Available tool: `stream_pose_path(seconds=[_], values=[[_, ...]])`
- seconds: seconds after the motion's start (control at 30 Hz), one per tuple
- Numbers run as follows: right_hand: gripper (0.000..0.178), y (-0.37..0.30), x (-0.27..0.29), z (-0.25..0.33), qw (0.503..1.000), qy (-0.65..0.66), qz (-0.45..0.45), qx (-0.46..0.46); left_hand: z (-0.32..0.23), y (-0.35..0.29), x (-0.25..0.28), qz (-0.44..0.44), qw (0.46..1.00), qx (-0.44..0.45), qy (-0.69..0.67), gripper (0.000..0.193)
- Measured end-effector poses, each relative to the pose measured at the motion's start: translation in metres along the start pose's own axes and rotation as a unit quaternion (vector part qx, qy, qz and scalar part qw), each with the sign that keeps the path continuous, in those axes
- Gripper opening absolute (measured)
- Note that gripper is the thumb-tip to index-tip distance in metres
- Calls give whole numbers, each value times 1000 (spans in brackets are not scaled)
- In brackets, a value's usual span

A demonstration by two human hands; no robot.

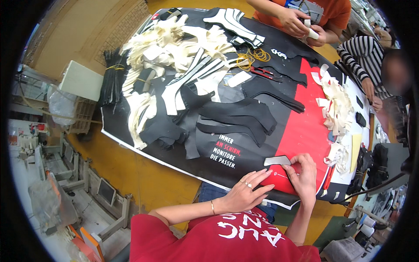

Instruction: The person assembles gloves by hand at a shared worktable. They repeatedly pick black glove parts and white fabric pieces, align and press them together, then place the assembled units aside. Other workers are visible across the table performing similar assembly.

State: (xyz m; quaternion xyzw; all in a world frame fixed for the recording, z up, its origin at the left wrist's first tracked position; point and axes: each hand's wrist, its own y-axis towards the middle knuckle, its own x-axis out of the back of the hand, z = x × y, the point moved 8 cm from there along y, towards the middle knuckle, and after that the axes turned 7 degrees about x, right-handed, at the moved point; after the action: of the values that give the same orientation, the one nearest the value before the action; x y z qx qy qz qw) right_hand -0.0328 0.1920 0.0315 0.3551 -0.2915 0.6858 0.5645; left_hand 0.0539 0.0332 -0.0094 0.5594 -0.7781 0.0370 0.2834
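Note:
A small stack of grey-white cut pieces (276, 161) with a dark edge lies near the front of the printed table cover. My right hand (304, 177) is closed on its right end, thumb and fingers pinching it. My left hand (249, 188), with a ring and a bracelet, rests palm down just left and nearer to me. Its fingers are stretched out and spread, apart from the stack, and nothing shows in it. Farther off lie curved black cut pieces (240, 114) and a big heap of cream fabric strips (161, 43).
Red-handled scissors (265, 74), yellow rubber bands (257, 55) and a white card (239, 79) lie mid-table. More cream strips (336, 102) are heaped at the right. Across the table, a person in orange (336, 15) handles a white piece; another wears striped sleeves (360, 52).

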Motion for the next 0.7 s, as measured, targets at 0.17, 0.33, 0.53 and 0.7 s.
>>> stream_pose_path(seconds=[0.17,0.33,0.53,0.7], values=[[15,44,10,77,982,43,78,169,-1,9,-10,11,999,-39,15,34],[21,143,-26,178,888,171,132,405,3,19,-15,44,996,-59,58,35],[35,214,-43,150,940,-62,-121,312,5,15,-20,62,988,-66,129,37],[33,185,-49,35,967,-176,-154,97,6,15,-29,56,978,-81,186,37]])
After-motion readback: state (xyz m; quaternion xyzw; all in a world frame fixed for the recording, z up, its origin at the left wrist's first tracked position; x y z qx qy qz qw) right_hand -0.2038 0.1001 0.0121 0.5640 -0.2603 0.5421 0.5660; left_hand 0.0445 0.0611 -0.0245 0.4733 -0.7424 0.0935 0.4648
